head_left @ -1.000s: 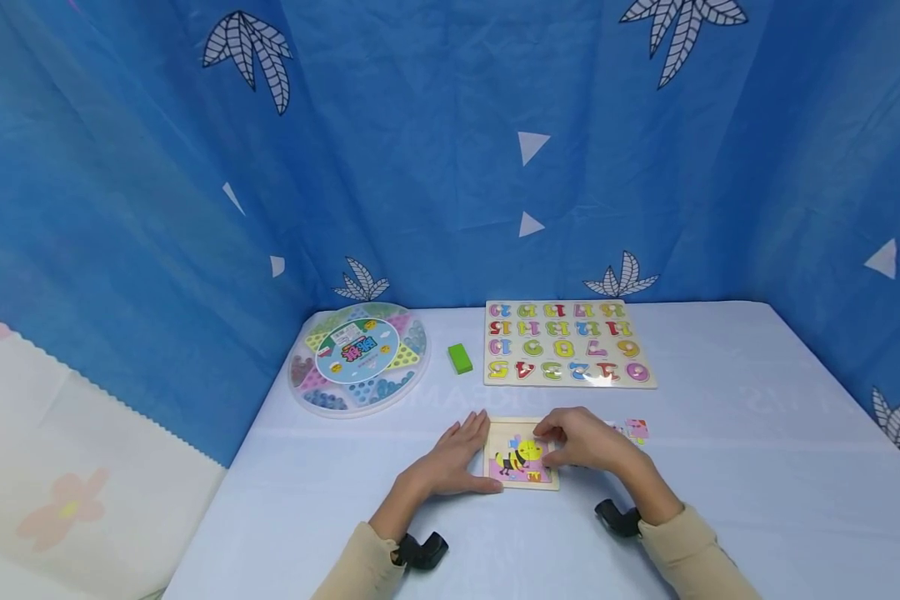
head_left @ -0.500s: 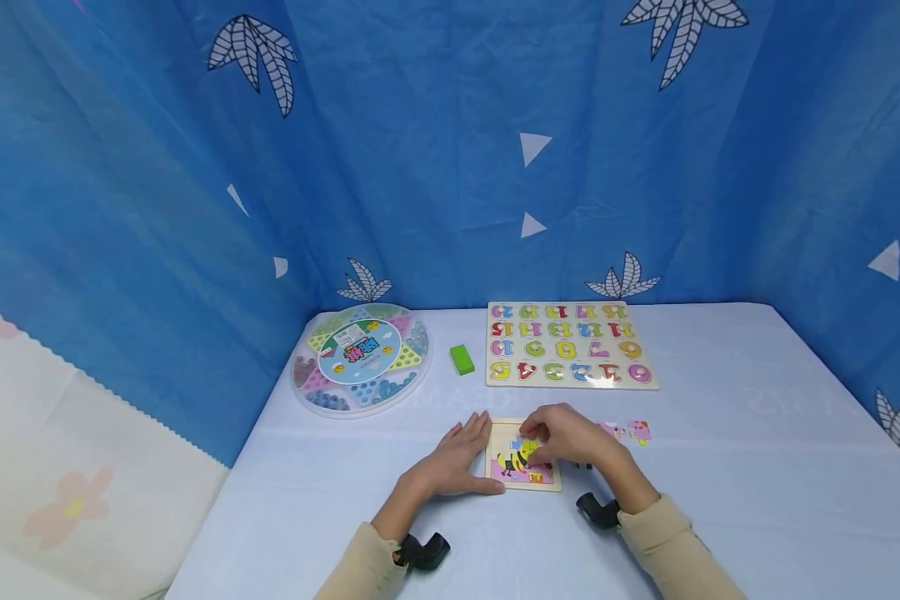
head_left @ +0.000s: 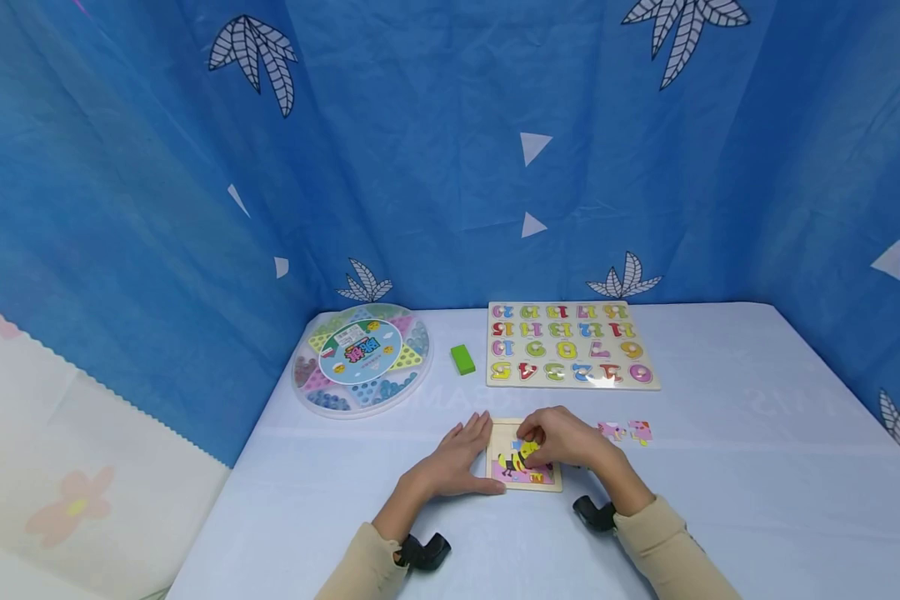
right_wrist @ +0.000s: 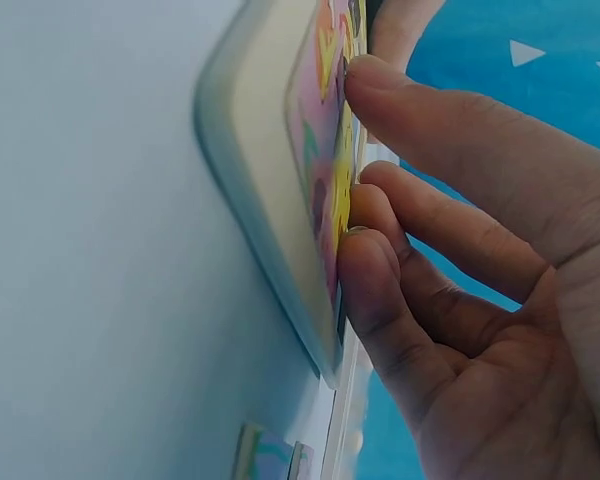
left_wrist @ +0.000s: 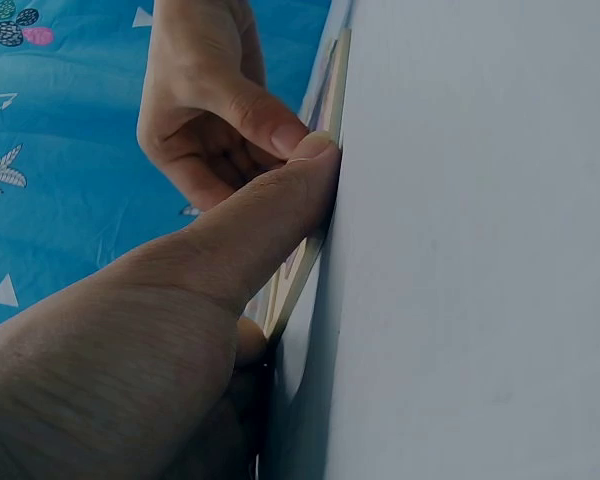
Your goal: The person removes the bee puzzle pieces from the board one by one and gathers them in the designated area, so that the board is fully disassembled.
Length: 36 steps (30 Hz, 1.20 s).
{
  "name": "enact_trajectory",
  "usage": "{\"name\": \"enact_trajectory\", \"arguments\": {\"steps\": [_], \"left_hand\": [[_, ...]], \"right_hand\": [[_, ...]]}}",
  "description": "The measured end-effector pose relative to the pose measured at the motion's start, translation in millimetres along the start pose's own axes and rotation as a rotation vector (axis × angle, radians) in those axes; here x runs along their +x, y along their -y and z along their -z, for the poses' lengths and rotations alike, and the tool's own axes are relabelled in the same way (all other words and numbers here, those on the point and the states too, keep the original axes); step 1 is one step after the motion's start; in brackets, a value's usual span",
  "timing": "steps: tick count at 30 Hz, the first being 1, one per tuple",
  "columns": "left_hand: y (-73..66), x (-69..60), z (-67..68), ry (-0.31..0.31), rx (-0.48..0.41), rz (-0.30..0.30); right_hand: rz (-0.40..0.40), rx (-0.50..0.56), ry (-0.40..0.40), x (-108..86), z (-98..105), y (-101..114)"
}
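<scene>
- Now has the left hand [head_left: 453, 462] stretched out wide along the left side of the bee puzzle [head_left: 507, 422], with a straight thumb at its near edge.
- Keeps that left hand in the same spot as a second ago, maybe to stop the puzzle from sliding.
- Has the right hand [head_left: 562, 437] bent and narrow over the puzzle, with thumb and fingertips touching the yellow part of the bee [right_wrist: 343, 190].
- Can't tell, even from the right wrist view, whether pinching a piece there or just pushing on one.
- Has that right hand farther left than a second ago, over the middle of the bee and not at the puzzle's right edge.
- Probably means fixing up the yellow part, and not picking up more pieces.
- Leaves two pink pieces [head_left: 640, 431] lying right of the puzzle, easier to see than before.
- Shows plain wood [head_left: 501, 439] inside the puzzle at the top left, so seems not all done.
- Has the puzzle flat on the tabletop [head_left: 720, 517], between the hands, nearer than the green block [head_left: 462, 359] and the number board [head_left: 573, 360].
</scene>
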<state>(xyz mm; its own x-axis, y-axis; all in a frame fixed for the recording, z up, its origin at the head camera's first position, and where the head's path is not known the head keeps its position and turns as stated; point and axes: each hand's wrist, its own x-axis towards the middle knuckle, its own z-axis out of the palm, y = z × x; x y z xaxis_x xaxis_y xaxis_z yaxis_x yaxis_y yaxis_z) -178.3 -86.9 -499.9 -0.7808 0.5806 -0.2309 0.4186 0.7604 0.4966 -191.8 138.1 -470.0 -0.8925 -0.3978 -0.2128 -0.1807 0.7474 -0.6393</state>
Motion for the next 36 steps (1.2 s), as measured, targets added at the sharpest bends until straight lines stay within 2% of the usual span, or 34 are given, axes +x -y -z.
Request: {"name": "enact_trajectory", "arguments": {"steps": [13, 25, 36], "left_hand": [[0.5, -0.6, 1.1, 0.003, 0.002, 0.012], [-0.7, -0.2, 1.4, 0.008, 0.010, 0.009], [-2.5, -0.6, 1.7, 0.010, 0.006, 0.017]], "right_hand": [[-0.047, -0.017, -0.001, 0.9, -3.5, 6.8], [-0.014, -0.050, -0.027, -1.2, -3.8, 8.6], [-0.036, -0.049, -0.026, -1.3, -4.2, 9.3]]}}
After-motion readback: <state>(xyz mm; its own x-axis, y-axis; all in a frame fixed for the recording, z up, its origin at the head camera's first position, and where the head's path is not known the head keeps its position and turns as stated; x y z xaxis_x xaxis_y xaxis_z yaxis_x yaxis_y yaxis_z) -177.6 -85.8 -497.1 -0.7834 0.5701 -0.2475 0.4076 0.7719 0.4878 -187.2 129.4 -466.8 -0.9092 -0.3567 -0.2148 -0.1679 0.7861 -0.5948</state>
